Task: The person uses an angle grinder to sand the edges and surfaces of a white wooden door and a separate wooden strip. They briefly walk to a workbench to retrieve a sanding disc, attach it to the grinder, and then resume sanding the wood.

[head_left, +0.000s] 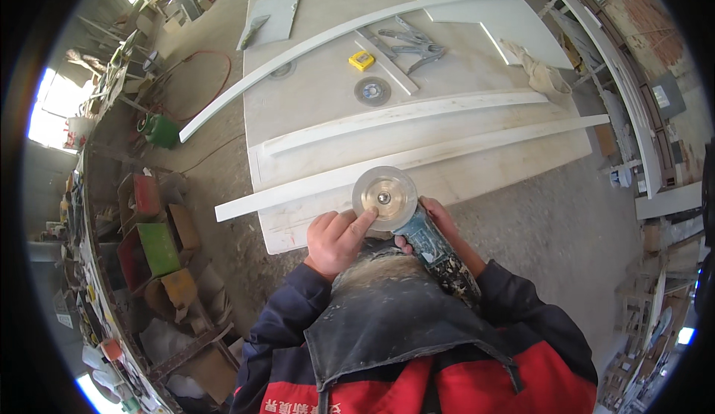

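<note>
Clasped angle grinder (426, 244), slanting lengthwise back-right from disc (395, 184), in right hand (441, 219), and touched disc with half-curled left hand (331, 241)

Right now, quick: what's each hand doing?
Left hand: half-curled, fingertip at the disc; can't tell whether it grips anything.
Right hand: closed around the blue grinder.

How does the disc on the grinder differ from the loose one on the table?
The mounted disc sits on the grinder; the loose disc lies flat on the table.
The left hand touches the mounted disc; no hand touches the loose disc.
The mounted disc looks pale with a brassy middle; the loose disc is darker grey.
Both are round.
</note>
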Action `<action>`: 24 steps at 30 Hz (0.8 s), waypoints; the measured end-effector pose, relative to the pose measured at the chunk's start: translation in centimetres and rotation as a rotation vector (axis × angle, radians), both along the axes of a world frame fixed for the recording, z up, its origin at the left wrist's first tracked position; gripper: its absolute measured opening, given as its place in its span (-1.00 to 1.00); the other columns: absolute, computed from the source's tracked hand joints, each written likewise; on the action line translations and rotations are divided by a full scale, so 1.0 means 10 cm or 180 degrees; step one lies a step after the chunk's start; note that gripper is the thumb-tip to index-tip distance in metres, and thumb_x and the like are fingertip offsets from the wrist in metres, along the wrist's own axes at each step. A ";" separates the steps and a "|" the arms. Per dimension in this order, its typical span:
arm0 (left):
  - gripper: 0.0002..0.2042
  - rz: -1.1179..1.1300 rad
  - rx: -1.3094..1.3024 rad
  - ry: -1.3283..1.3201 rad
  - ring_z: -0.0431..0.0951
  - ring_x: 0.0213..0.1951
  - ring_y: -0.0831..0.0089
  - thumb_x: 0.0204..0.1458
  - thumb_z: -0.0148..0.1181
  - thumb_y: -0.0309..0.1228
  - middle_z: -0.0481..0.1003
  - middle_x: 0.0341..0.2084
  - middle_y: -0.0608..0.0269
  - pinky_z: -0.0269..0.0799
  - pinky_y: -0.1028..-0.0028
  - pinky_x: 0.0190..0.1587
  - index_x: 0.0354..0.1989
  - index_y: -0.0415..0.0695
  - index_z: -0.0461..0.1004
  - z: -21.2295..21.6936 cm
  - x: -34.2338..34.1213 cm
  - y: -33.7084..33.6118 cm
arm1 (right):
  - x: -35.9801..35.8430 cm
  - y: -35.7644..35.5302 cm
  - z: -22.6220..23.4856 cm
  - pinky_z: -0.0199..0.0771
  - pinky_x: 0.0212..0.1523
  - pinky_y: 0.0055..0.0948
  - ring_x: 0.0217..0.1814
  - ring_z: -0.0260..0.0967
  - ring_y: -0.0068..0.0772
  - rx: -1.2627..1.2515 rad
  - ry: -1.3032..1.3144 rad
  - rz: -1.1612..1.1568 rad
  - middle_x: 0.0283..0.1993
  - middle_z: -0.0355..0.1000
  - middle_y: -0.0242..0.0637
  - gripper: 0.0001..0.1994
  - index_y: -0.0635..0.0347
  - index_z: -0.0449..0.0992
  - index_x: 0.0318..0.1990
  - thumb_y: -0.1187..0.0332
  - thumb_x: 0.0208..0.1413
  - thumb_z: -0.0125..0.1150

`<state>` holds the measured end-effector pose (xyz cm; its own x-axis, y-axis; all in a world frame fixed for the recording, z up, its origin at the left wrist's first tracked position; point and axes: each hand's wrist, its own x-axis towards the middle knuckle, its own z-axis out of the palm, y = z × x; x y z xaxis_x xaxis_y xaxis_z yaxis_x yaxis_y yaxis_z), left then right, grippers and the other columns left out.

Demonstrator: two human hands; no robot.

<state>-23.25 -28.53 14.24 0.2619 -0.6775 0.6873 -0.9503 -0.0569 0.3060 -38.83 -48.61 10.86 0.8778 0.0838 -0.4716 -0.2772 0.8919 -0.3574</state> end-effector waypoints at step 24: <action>-0.77 0.1251 0.0779 0.2302 0.48 -0.42 0.22 0.22 0.19 -0.54 0.47 -0.44 0.08 0.46 0.27 -0.26 0.04 -0.24 0.50 -0.04 0.25 0.27 | -0.01 -0.08 0.05 0.75 -0.36 -0.11 -0.29 0.63 0.01 0.0574 -0.0435 -0.0289 -0.16 0.58 0.10 -0.40 0.33 0.45 0.18 -0.13 0.43 -0.05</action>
